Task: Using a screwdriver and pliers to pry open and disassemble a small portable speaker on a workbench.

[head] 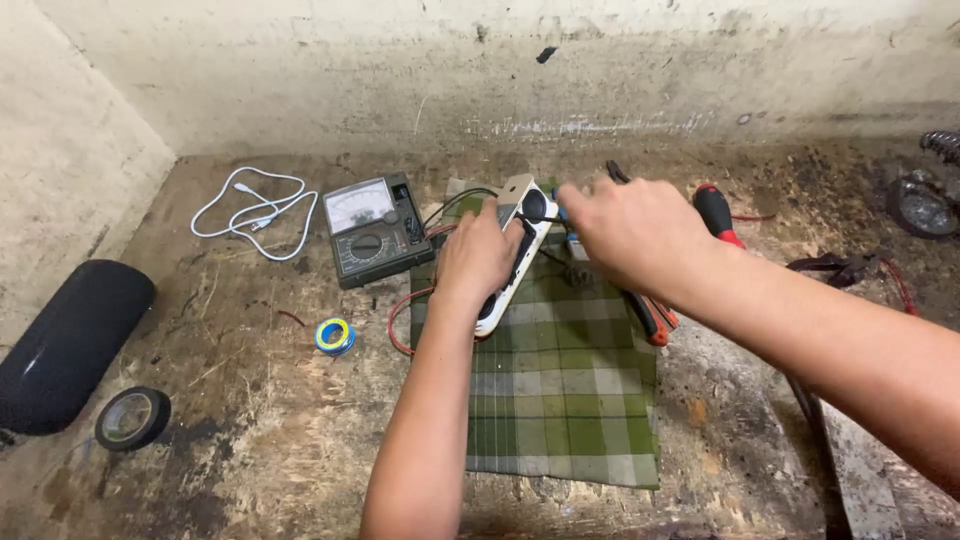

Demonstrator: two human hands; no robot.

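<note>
On a scarred workbench against a stained wall, the left hand [478, 262] grips an opened white device [512, 255] tilted over the green checked cloth [565, 380] while the right hand [628, 228], closed on a small tool hidden at its tip, probes it; a slip could tear the thin wires.

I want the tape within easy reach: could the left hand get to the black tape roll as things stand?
Probably yes. The left hand holds the white device now, but bare bench lies between it and the tape roll.

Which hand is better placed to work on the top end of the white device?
Right. The right hand sits at the white device's upper end with fingers at its round opening, while the left hand grips its side, steadying it on the green plaid cloth.
</note>
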